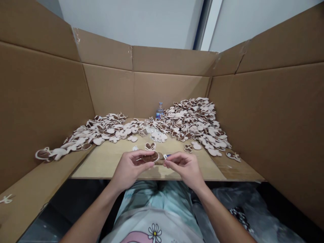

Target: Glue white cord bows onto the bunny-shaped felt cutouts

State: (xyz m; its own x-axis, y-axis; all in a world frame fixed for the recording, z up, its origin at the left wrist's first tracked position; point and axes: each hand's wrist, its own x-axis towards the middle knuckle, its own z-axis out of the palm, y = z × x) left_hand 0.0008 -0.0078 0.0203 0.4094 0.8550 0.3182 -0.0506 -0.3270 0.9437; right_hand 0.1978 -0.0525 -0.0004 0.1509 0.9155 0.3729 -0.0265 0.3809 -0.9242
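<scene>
Between finger and thumb, my left hand point(134, 165) holds a brown rabbit-shaped felt piece point(151, 157) with a pale edge, its ears pointing away from me. Just to its right, my right hand point(183, 165) pinches a small white tag point(165, 156) with something blue beside it. The fingertips of both hands are a short gap apart above the front of the wooden board point(101, 163). What joins the tag to the piece is too small to make out.
Heaped rabbit pieces lie at the left point(106, 130) and higher at the right point(194, 121). A plastic bottle point(159, 111) stands at the back. Single pieces point(196, 145) lie nearer. Cardboard walls point(167, 87) enclose the back and sides. A bow point(6, 199) lies far left.
</scene>
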